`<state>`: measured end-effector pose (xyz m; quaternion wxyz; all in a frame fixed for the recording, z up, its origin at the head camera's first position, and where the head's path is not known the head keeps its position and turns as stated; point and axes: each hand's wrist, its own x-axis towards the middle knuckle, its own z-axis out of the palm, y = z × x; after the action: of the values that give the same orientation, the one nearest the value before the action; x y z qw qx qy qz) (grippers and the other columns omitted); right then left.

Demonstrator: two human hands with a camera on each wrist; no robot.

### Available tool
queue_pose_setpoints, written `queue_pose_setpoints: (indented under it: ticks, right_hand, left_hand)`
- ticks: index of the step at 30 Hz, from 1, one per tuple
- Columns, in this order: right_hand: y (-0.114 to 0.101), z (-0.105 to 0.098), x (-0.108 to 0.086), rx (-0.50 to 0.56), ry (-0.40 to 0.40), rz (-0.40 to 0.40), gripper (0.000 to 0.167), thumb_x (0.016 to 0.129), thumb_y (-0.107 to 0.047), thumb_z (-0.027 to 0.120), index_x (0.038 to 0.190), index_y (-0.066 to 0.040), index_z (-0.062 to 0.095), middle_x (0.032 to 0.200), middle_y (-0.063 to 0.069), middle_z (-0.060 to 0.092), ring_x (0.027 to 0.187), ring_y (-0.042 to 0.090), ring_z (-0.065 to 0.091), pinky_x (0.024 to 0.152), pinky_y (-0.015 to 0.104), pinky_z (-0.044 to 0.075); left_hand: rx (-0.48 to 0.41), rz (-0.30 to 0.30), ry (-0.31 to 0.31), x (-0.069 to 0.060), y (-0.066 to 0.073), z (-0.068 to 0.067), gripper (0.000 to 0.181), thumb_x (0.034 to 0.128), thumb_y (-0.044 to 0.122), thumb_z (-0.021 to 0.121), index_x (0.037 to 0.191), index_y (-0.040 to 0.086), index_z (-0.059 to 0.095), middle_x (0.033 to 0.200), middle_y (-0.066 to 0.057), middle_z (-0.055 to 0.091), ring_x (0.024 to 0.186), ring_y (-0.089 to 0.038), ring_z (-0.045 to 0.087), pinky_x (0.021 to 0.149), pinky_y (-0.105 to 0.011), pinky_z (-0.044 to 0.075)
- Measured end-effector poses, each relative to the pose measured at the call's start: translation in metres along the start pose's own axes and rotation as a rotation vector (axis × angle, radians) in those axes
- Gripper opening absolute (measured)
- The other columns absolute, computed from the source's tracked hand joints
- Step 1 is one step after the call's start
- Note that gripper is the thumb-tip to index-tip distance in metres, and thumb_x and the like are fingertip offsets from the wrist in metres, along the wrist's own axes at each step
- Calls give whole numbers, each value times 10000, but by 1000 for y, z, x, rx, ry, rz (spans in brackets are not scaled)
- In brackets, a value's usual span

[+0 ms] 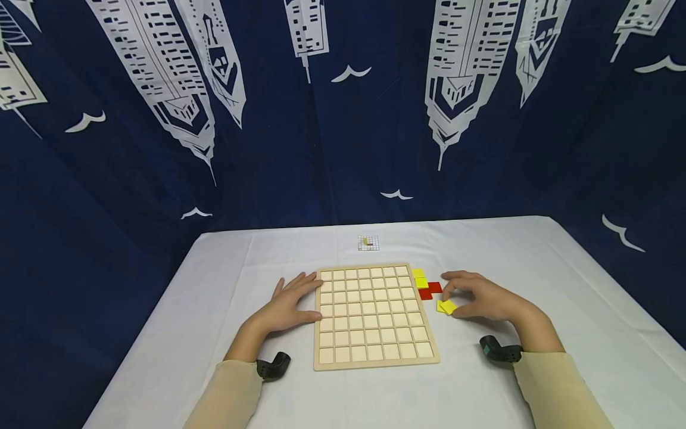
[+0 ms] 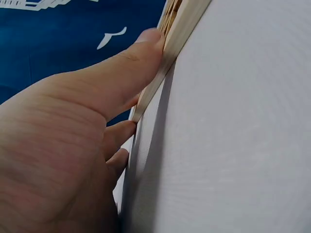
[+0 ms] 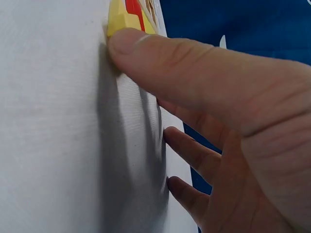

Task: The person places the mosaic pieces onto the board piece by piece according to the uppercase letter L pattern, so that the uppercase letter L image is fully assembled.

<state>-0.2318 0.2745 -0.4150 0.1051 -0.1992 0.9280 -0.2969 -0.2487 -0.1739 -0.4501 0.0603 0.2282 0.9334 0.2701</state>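
A wooden grid board [image 1: 376, 314] with raised dividers and pale square cells lies on the white table. My left hand [image 1: 289, 305] rests at its left edge, fingers spread, thumb and fingertips touching the frame; the left wrist view shows the thumb [image 2: 141, 53] against the wooden side. To the right of the board, my right hand [image 1: 485, 296] pinches a yellow square tile [image 1: 448, 306] between thumb and index finger. That tile overlaps another yellow one beneath it. In the right wrist view the thumb touches the yellow tile [image 3: 125, 22]; the index fingertip is hidden there.
Beside the board's upper right edge lie further yellow tiles [image 1: 420, 278] and red tiles [image 1: 430, 291], partly overlapping. Beyond the board, a small printed grid card [image 1: 368, 242] lies on the tablecloth [image 1: 268, 262]. A dark blue patterned curtain [image 1: 332, 143] hangs behind the table.
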Motion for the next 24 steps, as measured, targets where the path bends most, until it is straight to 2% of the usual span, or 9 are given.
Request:
queue_pose_setpoints:
  ticks: [7,14,18,21,24]
  right_hand:
    - [2,1,3,6,32,2,209,794,-166,820,913,-244,668,1466,235,507,1384,509,386,1116,721,300]
    - [-6,3,7,1,64,44,187,820,-193,803,946,-218,667,1436,232,535,1369,486,424,1128,688,324]
    - [-9,7,9,-2,127,-2,209,821,-168,799,963,-204,650,1370,193,592,1320,441,489,1119,647,370]
    - [-13,10,11,7,186,-45,241,817,-128,804,996,-181,652,1257,120,657,1240,367,562,1093,592,424]
    - [-18,14,15,17,225,-51,261,822,-103,800,1036,-154,660,1146,56,681,1140,301,599,1052,551,465]
  left_hand:
    - [14,-19,-3,1,6,2,799,830,507,759,1507,226,442,1667,-54,250,1573,-292,134,1244,-627,-58]
    - [20,-27,-1,0,6,3,791,835,499,751,1511,239,433,1670,-29,244,1574,-274,139,1249,-610,-59]
    - [18,-38,2,0,6,4,786,836,494,744,1512,244,430,1671,-21,243,1575,-266,138,1250,-605,-63]
    - [17,-40,5,0,7,3,777,838,486,742,1509,244,433,1671,-17,244,1574,-265,141,1249,-605,-64]
    - [20,-37,9,0,6,3,769,837,478,745,1503,243,442,1669,-19,250,1572,-266,151,1248,-608,-58]
